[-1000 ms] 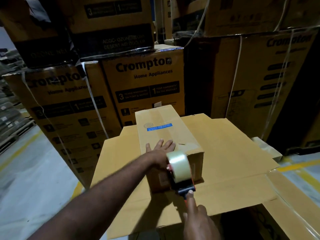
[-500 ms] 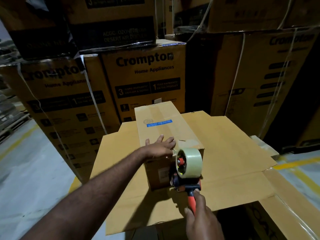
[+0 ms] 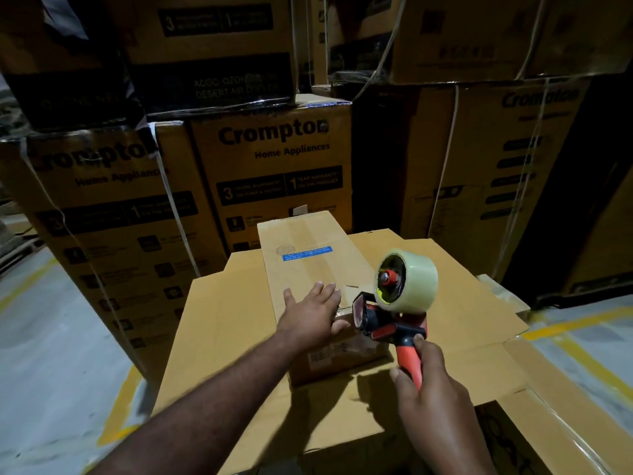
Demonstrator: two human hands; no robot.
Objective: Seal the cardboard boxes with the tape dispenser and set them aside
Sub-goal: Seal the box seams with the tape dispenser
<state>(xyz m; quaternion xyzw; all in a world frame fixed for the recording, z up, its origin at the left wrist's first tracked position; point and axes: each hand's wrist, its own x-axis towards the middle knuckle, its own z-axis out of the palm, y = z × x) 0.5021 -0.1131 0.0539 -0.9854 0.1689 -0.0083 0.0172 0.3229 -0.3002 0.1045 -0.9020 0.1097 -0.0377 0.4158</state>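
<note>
Now the small cardboard box (image 3: 308, 269) lies on a flattened cardboard sheet (image 3: 462, 303), straight in front of the person. Its long axis runs away from the body and leans a little to the left. A glossy band of tape runs along the middle of its top, under a blue label (image 3: 307, 253).

The left hand (image 3: 313, 317) rests flat on the near end of the box top. Its fingers (image 3: 329, 293) are straight and a little spread, and they hold nothing.

The right hand (image 3: 431, 392) grips the red handle (image 3: 409, 361) of the tape dispenser (image 3: 394, 313), with its fingers wrapped round it. The dispenser is lifted off the box. It hangs just beside the near right corner, a little above the top, and its mouth points left toward the left hand. The tape roll (image 3: 416, 282) stands up over the handle.

The top seam looks taped already, but I cannot tell if the tape is cut. Because the left hand is on the box and the right hand is busy, I judge the left hand is better placed to move the box, pushing or lifting it along its long axis. If more tape is needed, the dispenser must come back leftward and down onto the near edge.

Behind stand large printed cartons (image 3: 274, 166).
</note>
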